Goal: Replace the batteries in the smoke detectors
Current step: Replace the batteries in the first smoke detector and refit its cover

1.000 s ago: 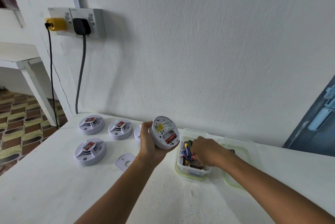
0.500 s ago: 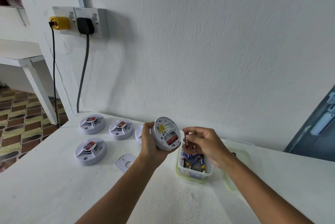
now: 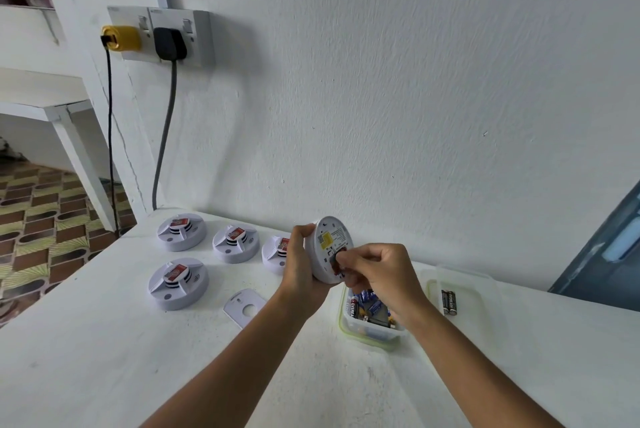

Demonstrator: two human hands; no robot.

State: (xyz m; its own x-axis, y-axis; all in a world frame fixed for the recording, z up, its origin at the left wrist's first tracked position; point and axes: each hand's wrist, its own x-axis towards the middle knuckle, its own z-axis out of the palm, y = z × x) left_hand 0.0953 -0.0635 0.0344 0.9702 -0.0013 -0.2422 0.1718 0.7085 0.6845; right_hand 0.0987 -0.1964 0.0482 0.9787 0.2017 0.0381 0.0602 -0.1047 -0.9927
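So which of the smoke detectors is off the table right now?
The one gripped in the left hand, the held detector, turned so its back faces the camera. The right hand works at its battery slot. The other four rest on the table.

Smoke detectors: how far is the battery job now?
Done: nothing shows as finished. In hand: the left hand holds one smoke detector while the right hand works at its battery bay. Left: four detectors on the table, like the nearest, apparently untouched.
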